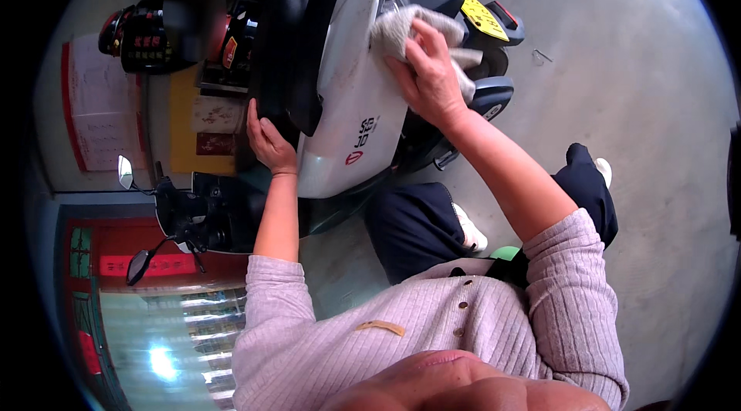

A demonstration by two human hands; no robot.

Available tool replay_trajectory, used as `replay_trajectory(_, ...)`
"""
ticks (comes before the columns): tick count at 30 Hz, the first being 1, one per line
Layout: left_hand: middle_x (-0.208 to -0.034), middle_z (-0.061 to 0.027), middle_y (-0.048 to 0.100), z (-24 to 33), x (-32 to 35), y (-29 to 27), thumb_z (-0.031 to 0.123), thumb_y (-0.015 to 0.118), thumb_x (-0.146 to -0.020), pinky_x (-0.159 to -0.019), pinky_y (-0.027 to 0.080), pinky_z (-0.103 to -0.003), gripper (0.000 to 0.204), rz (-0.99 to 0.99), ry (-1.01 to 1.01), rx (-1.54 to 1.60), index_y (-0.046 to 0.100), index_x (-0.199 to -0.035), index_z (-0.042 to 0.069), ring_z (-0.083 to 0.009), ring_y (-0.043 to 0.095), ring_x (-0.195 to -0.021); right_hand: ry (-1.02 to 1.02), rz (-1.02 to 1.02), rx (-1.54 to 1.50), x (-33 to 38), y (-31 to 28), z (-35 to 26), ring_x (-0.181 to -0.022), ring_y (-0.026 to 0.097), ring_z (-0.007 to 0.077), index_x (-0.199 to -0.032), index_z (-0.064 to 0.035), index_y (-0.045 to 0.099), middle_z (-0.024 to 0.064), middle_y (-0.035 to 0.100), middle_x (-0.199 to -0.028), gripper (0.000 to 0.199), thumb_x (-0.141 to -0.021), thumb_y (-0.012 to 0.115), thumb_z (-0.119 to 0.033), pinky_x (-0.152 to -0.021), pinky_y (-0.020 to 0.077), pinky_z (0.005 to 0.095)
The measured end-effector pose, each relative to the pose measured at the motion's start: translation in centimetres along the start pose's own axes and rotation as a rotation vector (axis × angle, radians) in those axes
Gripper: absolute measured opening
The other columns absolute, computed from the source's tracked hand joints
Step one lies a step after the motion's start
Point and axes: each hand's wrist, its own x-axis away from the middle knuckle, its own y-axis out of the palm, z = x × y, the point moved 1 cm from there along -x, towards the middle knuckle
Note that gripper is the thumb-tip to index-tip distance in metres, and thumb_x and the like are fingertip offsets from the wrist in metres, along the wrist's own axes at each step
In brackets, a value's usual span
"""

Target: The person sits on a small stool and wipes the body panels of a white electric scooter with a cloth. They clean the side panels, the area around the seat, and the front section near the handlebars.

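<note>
A white and dark electric scooter [340, 91] stands in front of me, its black seat [282, 48] on the left of the white side panel. My right hand [432, 79] is closed on a pale, crumpled cloth [395, 30] and presses it against the rear of the panel, by the tail end. Part of the cloth hangs past my fingers, over the dark parts below. My left hand [272, 147] lies with fingers stretched out along the edge of the seat, holding nothing.
A yellow licence plate [483, 17] sticks out at the scooter's rear. Handlebars with a mirror [140, 266] are at the left. Another dark vehicle [147, 33] stands beyond the seat. A small wire-like object [542, 56] lies on the grey floor. Papers [100, 102] hang on the wall.
</note>
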Motion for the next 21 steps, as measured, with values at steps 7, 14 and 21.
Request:
replay_trajectory(7, -0.135, -0.0168, 0.059, -0.1, -0.2, -0.2, 0.018, 0.041, -0.102, -0.105, 0.041, -0.042, 0.04, 0.004, 0.022, -0.036, 0.054, -0.135, 0.001, -0.0356, 0.055, -0.124, 0.283, -0.13, -0.25, -1.2, -3.4, -1.1, -0.113, 0.059, 0.0339, -0.113, -0.0029, 0.067, 0.0154, 0.06, -0.121, 0.027, -0.086, 0.068, -0.009, -0.096, 0.0494, 0.0379)
replay_trajectory(14, -0.134, -0.0155, 0.06, 0.6, -0.8, -0.6, 0.017, 0.043, -0.101, -0.107, 0.04, -0.043, 0.039, 0.015, 0.02, -0.047, 0.055, -0.134, 0.003, -0.0341, 0.055, -0.125, -0.148, -0.161, 0.323, -8.7, -3.0, -4.0, -0.123, 0.052, 0.0333, -0.115, -0.0084, 0.066, 0.0107, 0.057, -0.134, 0.031, -0.087, 0.066, -0.022, -0.111, 0.0326, 0.048)
replay_trajectory(21, -0.137, -0.014, 0.058, 1.1, -0.3, -1.2, 0.02, 0.041, -0.102, -0.108, 0.039, -0.042, 0.04, -0.012, -0.019, -0.094, 0.054, -0.137, 0.004, -0.033, 0.053, -0.128, -0.13, -0.629, 0.729, -17.8, 1.3, 0.8, -0.113, 0.061, 0.0254, -0.111, -0.0165, 0.068, 0.0083, 0.07, -0.111, 0.035, -0.09, 0.052, -0.039, -0.097, 0.0384, 0.0446)
